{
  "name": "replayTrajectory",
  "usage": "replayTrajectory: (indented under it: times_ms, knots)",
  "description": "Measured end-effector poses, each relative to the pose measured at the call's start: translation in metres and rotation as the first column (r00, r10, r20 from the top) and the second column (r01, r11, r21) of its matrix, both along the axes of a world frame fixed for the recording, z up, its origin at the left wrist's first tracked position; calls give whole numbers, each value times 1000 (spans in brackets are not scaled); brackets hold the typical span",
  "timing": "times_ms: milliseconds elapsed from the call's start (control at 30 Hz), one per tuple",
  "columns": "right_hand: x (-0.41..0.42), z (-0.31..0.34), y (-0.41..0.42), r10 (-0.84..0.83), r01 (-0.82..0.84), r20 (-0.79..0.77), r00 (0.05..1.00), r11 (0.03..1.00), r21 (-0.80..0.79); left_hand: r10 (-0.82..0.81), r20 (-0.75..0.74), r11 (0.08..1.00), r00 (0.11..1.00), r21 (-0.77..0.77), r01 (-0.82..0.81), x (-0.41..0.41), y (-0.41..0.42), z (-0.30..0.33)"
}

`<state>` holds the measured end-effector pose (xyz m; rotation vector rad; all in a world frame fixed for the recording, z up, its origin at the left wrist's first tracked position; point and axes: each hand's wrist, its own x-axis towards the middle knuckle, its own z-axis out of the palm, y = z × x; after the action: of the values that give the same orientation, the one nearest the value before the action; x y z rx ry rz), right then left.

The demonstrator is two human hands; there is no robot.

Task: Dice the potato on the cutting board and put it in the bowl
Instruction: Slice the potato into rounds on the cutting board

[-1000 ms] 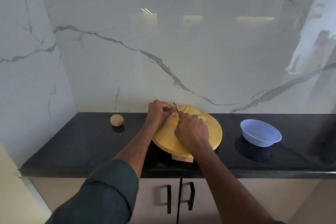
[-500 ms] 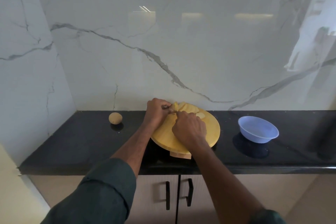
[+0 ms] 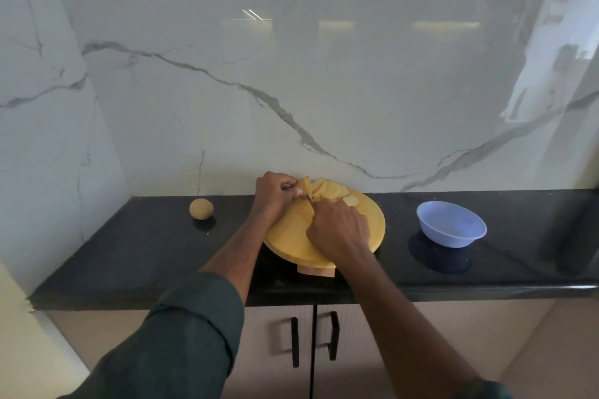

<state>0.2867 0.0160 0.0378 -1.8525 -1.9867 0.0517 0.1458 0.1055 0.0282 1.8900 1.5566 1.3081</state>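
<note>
a black, glossy desk [image 3: 136, 253] runs along the marble wall. on it, left to right: a whole unpeeled potato [image 3: 201, 208] near the wall, a round yellow cutting board [image 3: 291, 236] in the middle overhanging the front edge a little, and a pale blue bowl [image 3: 451, 223] well apart to the right.

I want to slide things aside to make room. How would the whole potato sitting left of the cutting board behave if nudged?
The whole potato looks rounded and rests free on the glossy black counter, so it would probably roll or wobble rather than slide straight. It looks solid, so likely firm and fairly heavy for its size. Nothing stands beside it to stop it.
</note>
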Motion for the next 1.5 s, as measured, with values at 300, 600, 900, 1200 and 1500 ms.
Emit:
replayTrajectory:
  times_ms: [300, 600, 900, 1200, 1500]
  knots:
    - [5, 0, 1, 11, -11, -53, 999, 1000, -10, -56, -43, 996, 997, -65, 53, 0, 4, 2]
    - [3, -1, 1, -16, 17, -74, 997, 1000, 9, -62, -5, 997, 998, -35, 62, 0, 2, 1]
    - [4, -2, -2, -8, 9, -90, 996, 1000, 10, 20, 71, 999, 997, -34, -18, -5, 3, 1]
    - [8, -5, 3, -41, 49, -163, 986, 998, 45, -42, 43, 996, 998, -75, 45, -5, 5, 0]
    - [10, -1, 15, -91, 94, -347, 934, 996, -8, -38, 59, 995, 998, -93, 44, -2, 5, 2]
